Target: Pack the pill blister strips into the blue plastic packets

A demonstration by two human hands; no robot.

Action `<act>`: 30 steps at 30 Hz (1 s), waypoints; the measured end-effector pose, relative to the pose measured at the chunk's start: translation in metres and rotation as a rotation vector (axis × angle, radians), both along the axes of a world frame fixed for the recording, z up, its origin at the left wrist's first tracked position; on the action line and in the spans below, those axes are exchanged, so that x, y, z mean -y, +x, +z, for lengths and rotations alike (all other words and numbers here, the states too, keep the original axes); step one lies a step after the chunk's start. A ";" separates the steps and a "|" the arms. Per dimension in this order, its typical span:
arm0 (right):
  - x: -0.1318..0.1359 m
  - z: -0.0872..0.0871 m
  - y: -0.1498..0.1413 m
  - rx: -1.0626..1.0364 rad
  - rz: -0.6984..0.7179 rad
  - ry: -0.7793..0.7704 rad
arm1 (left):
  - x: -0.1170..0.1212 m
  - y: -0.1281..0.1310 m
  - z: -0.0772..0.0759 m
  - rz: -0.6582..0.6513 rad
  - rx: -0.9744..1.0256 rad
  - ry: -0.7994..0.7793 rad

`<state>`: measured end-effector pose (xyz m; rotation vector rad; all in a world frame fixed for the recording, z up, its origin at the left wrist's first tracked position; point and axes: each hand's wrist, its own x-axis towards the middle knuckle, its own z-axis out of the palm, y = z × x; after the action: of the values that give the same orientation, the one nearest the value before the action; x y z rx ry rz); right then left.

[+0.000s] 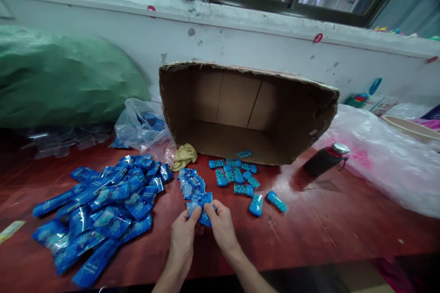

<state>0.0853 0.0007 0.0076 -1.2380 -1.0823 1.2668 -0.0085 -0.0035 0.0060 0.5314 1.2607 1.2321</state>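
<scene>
Between my left hand [184,233] and my right hand [220,225], a small blue plastic packet [205,218] is pinched by thumbs and fingers near the table's front. Just beyond it lies a stack of flat blue packets [192,184], fanned out on the table. To the right of the hands are several small blue cases with bead-like turquoise dots [229,173]; two of them lie nearer, apart from the group. A large heap of filled, glossy blue packets [113,201] spreads to the left.
A cardboard box [223,139] lies on its side, its opening facing me. Behind the heap are a clear plastic bag [142,123] and a yellowish cloth [184,155]. A dark bottle [321,161] stands right, beside a big translucent bag [385,165]. A green sack [65,78] fills the back left.
</scene>
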 end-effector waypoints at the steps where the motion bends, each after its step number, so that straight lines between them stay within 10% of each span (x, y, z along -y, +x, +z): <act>1: 0.000 0.001 0.001 -0.004 0.015 0.004 | 0.001 -0.002 0.003 -0.041 0.015 -0.015; 10: 0.003 0.012 0.022 0.204 0.068 0.087 | 0.009 -0.009 0.006 -0.131 0.148 -0.137; 22: 0.013 0.030 0.036 -0.309 0.181 -0.168 | 0.014 -0.007 0.006 -0.194 0.287 -0.142; 30: 0.017 0.023 0.030 -0.182 0.185 -0.152 | 0.015 -0.007 0.003 -0.234 0.143 -0.060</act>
<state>0.1151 -0.0168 0.0304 -1.1277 -0.9999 1.5965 -0.0153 -0.0182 0.0092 0.5223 1.0792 1.0152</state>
